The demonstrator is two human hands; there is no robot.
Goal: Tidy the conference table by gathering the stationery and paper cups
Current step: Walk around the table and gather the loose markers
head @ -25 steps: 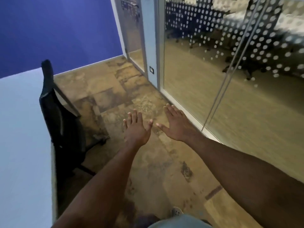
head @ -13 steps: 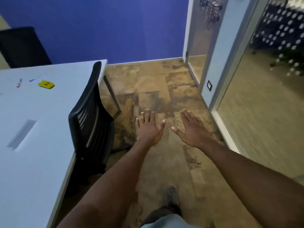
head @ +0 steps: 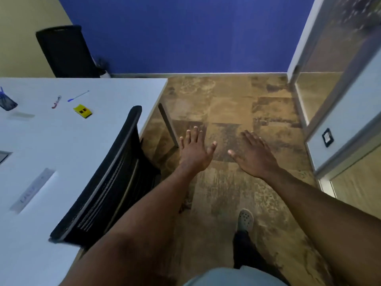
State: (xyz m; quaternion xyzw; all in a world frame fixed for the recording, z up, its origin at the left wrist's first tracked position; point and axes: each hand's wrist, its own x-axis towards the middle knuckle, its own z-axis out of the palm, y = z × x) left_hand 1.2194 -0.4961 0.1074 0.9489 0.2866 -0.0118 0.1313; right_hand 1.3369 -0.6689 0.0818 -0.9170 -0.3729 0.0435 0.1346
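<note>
Both hands are out in front over the floor, off the bench's right edge, palms down. Left hand [head: 194, 150] has its fingers straight and spread, gripping nothing. Right hand [head: 252, 154] is the same: fingers extended, thumb out, nothing held. The two are near each other but apart.

Stationery sits toward the far left part of the bench [head: 61, 141]:
- blue pen [head: 78, 96] nearest the far edge, lying at an angle
- red-and-white pen [head: 56, 102] just left of it
- yellow block with two dark squares [head: 82, 111] just nearer than the pens; type unclear
- dark mesh pen holder [head: 6, 102] at the left edge of view, with blue items poking out
- pale flat strip [head: 22, 115] beside the holder, too blurred to name

Black mesh chair [head: 107, 182] is pushed against the bench's right edge. Second black chair [head: 64, 51] stands behind the far edge. One foot in a grey perforated clog [head: 245, 220] is on the brown patterned floor [head: 226, 100].
</note>
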